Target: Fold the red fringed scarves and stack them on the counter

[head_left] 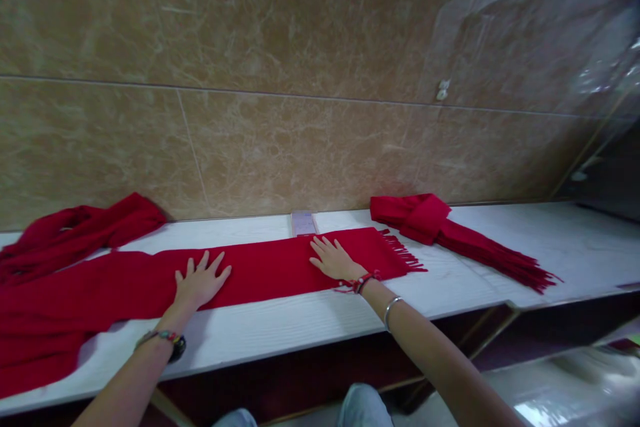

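Note:
A long red scarf (270,270) lies stretched out across the white tabletop, its fringed end to the right. My left hand (199,282) rests on the scarf left of the middle, fingers spread. Nearer the fringe, my right hand (336,259) presses flat on the cloth with its fingers stretched out. Toward the left the scarf widens into loose, wrinkled folds that run out of view. Neither hand grips the fabric.
A folded red scarf (425,217) with its fringe trailing right lies on the tabletop (520,240). Another crumpled red cloth (95,233) sits at the back left. A small pale packet (303,223) lies against the marbled tile wall (300,153). Open shelf space shows under the table's front edge.

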Motion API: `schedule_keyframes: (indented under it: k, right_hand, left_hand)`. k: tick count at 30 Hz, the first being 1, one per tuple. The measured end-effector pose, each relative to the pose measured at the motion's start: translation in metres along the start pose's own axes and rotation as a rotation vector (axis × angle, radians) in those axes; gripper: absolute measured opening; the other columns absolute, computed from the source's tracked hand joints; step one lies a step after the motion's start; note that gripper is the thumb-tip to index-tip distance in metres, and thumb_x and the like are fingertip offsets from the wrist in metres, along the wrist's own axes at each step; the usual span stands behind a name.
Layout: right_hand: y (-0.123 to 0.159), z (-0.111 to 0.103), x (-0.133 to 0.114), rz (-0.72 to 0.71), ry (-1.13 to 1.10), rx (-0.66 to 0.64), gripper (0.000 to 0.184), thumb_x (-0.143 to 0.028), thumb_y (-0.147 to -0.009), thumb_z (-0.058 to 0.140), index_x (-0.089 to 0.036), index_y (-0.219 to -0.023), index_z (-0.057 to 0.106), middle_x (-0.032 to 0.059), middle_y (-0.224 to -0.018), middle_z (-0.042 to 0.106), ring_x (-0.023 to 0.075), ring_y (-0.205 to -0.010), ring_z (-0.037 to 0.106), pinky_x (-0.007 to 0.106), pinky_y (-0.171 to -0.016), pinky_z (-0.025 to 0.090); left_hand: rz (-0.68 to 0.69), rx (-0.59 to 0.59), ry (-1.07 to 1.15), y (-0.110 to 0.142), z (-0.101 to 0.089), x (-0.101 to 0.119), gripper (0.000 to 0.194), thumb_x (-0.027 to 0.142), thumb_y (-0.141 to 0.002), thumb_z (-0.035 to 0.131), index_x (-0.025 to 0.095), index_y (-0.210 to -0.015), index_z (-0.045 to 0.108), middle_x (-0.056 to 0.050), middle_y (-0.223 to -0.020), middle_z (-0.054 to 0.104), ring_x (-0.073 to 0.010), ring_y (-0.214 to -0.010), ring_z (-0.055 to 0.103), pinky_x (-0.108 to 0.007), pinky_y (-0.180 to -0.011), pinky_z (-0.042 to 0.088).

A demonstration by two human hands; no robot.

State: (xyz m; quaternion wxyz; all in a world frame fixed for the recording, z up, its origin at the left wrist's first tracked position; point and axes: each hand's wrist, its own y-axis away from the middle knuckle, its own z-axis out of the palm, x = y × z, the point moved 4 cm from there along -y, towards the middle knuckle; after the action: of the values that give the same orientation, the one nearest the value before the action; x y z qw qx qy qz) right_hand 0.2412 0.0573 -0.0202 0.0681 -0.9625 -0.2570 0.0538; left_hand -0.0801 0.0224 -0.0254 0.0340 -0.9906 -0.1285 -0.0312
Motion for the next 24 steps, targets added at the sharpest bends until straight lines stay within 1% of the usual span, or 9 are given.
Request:
schedule_keyframes:
  k: [6, 8, 10, 13, 16, 18, 19, 21, 24]
  right_hand:
    - [0.027, 0.000, 0.110, 0.268, 0.065, -0.095, 0.052, -0.041, -0.089, 0.024, -0.019, -0.136, 0.025, 0.0092, -0.143, 0.023, 0.0260, -0.130, 0.018, 0.050, -0.100, 0.020]
    - [0.035, -0.004, 0.135, 0.337, 0.085, -0.093, 0.052, -0.040, -0.089, 0.024, -0.016, -0.136, 0.027, 0.0117, -0.142, 0.024, 0.0260, -0.130, 0.018, 0.049, -0.100, 0.021]
    - [0.040, -0.009, 0.148, 0.377, 0.093, -0.083, 0.053, -0.040, -0.090, 0.024, -0.012, -0.134, 0.029, 0.0159, -0.140, 0.027, 0.0280, -0.129, 0.021, 0.051, -0.098, 0.023]
    - [0.037, -0.016, 0.141, 0.379, 0.115, -0.029, 0.053, -0.039, -0.090, 0.024, -0.010, -0.134, 0.029, 0.0183, -0.140, 0.027, 0.0297, -0.129, 0.022, 0.051, -0.099, 0.022]
    - [0.022, -0.017, 0.103, 0.187, 0.092, 0.056, 0.053, -0.037, -0.090, 0.024, -0.010, -0.135, 0.025, 0.0164, -0.142, 0.021, 0.0277, -0.130, 0.018, 0.048, -0.101, 0.021]
    - [0.010, -0.012, 0.078, 0.061, 0.043, 0.047, 0.053, -0.039, -0.090, 0.023, -0.014, -0.136, 0.025, 0.0135, -0.143, 0.022, 0.0265, -0.130, 0.019, 0.048, -0.100, 0.023]
    - [0.005, -0.009, 0.070, 0.034, 0.024, 0.022, 0.052, -0.040, -0.090, 0.022, -0.016, -0.136, 0.025, 0.0119, -0.143, 0.023, 0.0259, -0.130, 0.019, 0.049, -0.100, 0.023]
    - [0.000, -0.003, 0.068, 0.044, 0.020, -0.033, 0.050, -0.040, -0.090, 0.021, -0.020, -0.135, 0.028, 0.0101, -0.142, 0.025, 0.0255, -0.130, 0.021, 0.050, -0.099, 0.023]
    - [0.006, 0.001, 0.094, 0.136, 0.110, -0.049, 0.046, -0.036, -0.090, 0.024, -0.021, -0.132, 0.033, 0.0096, -0.140, 0.030, 0.0250, -0.128, 0.025, 0.051, -0.098, 0.025]
  left_hand:
    - [0.010, 0.009, 0.018, -0.005, 0.003, 0.000, 0.061, 0.057, -0.079, 0.029, 0.033, -0.134, 0.025, -0.007, -0.145, 0.017, -0.0403, -0.128, 0.014, -0.061, -0.095, 0.015]
    - [0.009, 0.008, 0.026, -0.006, 0.003, 0.000, 0.060, 0.057, -0.079, 0.029, 0.033, -0.134, 0.026, -0.007, -0.145, 0.017, -0.0404, -0.128, 0.014, -0.061, -0.095, 0.015]
    - [0.005, 0.005, 0.030, -0.006, 0.004, 0.000, 0.061, 0.057, -0.079, 0.029, 0.033, -0.134, 0.026, -0.007, -0.145, 0.018, -0.0406, -0.128, 0.015, -0.061, -0.095, 0.015]
    - [0.008, -0.002, 0.019, -0.007, 0.004, -0.002, 0.060, 0.057, -0.080, 0.026, 0.033, -0.135, 0.024, -0.007, -0.145, 0.017, -0.0404, -0.128, 0.013, -0.061, -0.095, 0.014]
    - [0.006, -0.014, -0.001, -0.008, 0.005, -0.003, 0.061, 0.057, -0.080, 0.024, 0.032, -0.136, 0.022, -0.007, -0.145, 0.015, -0.0402, -0.129, 0.012, -0.061, -0.095, 0.014]
    - [0.003, -0.021, -0.015, -0.007, 0.005, -0.002, 0.061, 0.057, -0.080, 0.024, 0.032, -0.136, 0.021, -0.007, -0.145, 0.015, -0.0400, -0.129, 0.012, -0.061, -0.096, 0.014]
    - [0.003, -0.022, -0.022, -0.007, 0.005, -0.002, 0.061, 0.057, -0.080, 0.024, 0.032, -0.136, 0.021, -0.007, -0.145, 0.015, -0.0398, -0.129, 0.012, -0.060, -0.096, 0.014]
    - [0.004, -0.020, -0.031, -0.005, 0.003, -0.001, 0.060, 0.056, -0.081, 0.023, 0.032, -0.136, 0.022, -0.007, -0.145, 0.016, -0.0391, -0.129, 0.013, -0.060, -0.096, 0.015]
    - [-0.001, -0.020, -0.036, -0.002, 0.002, 0.001, 0.059, 0.055, -0.081, 0.023, 0.032, -0.136, 0.023, -0.007, -0.145, 0.017, -0.0385, -0.129, 0.014, -0.059, -0.096, 0.016]
